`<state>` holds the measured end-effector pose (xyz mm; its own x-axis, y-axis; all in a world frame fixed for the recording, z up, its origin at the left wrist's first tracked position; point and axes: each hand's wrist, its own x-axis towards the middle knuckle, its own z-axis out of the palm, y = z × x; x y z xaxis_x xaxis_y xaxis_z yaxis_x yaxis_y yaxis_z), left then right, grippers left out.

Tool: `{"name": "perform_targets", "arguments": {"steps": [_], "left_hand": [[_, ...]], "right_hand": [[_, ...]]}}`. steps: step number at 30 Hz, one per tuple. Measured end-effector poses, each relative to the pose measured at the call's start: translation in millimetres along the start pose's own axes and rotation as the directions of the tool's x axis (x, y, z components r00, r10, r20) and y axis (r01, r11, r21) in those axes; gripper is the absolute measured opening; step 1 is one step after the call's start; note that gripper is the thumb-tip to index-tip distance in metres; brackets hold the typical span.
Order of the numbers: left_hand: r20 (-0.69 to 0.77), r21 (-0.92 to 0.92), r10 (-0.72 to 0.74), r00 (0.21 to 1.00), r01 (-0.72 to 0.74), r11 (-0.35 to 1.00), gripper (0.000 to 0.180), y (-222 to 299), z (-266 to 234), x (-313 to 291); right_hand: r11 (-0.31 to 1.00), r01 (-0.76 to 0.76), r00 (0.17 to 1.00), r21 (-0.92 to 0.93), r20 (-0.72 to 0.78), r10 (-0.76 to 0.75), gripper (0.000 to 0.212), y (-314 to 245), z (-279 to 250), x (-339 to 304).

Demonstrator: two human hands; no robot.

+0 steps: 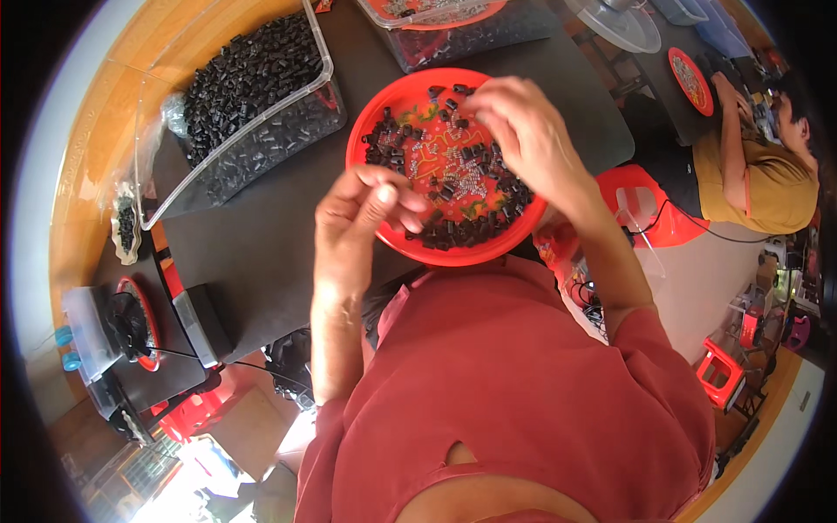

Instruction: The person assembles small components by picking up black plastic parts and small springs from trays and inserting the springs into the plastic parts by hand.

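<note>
We locate the black pieces (pixel 452 104) on the red tray (pixel 462 256), the nearest just left of the right hand's (pixel 534 131) bent fingertips, farther from the left hand (pixel 350 213), long axes mixed; whether either hand's fingers grip anything, we cannot tell.

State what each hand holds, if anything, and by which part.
It cannot be told: the left hand and right hand curl over the red tray, but anything pinched is hidden or indistinct.
</note>
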<state>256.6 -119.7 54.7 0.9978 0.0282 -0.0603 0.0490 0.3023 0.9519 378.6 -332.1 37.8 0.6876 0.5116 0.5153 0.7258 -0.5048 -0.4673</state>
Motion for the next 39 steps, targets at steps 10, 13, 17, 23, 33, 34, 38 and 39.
{"name": "perform_targets", "arguments": {"steps": [10, 13, 17, 23, 33, 34, 38, 39], "left_hand": [[0.092, -0.091, -0.020, 0.996, 0.028, 0.995, 0.024, 17, -9, 46], [0.296, -0.601, -0.228, 0.928, 0.366, 0.710, 0.027, 14, -12, 58], [0.231, -0.670, -0.265, 0.936, 0.351, 0.654, 0.026, 31, -3, 61], [0.360, -0.697, 0.014, 0.933, 0.259, 0.669, 0.030, 77, 18, 53], [0.406, -0.754, 0.087, 0.910, 0.279, 0.595, 0.023, 94, 16, 52], [0.405, -0.755, 0.087, 0.910, 0.279, 0.594, 0.023, 94, 15, 53], [0.384, -0.735, 0.098, 0.918, 0.240, 0.635, 0.023, 94, 14, 54], [0.388, -0.718, 0.109, 0.915, 0.226, 0.658, 0.024, 92, 15, 55]], "right_hand": [[0.963, -0.091, 0.988, -0.252, 0.096, 0.118, 0.010, 18, -9, 7], [0.948, -0.040, 0.996, -0.315, 0.067, 0.064, 0.014, 27, 4, 17], [0.913, 0.055, 0.989, -0.405, 0.145, 0.004, 0.016, 29, 12, 20], [0.972, 0.022, 0.996, -0.234, 0.085, -0.002, 0.014, 7, -1, 22], [0.943, 0.217, 0.958, -0.254, 0.241, -0.155, 0.006, 10, 25, 31], [0.943, 0.217, 0.958, -0.254, 0.243, -0.155, 0.006, 11, 25, 31], [0.950, 0.217, 0.941, -0.226, 0.308, -0.142, 0.007, 21, 26, 32], [0.949, 0.229, 0.928, -0.218, 0.342, -0.146, 0.009, 23, 25, 31]]}}
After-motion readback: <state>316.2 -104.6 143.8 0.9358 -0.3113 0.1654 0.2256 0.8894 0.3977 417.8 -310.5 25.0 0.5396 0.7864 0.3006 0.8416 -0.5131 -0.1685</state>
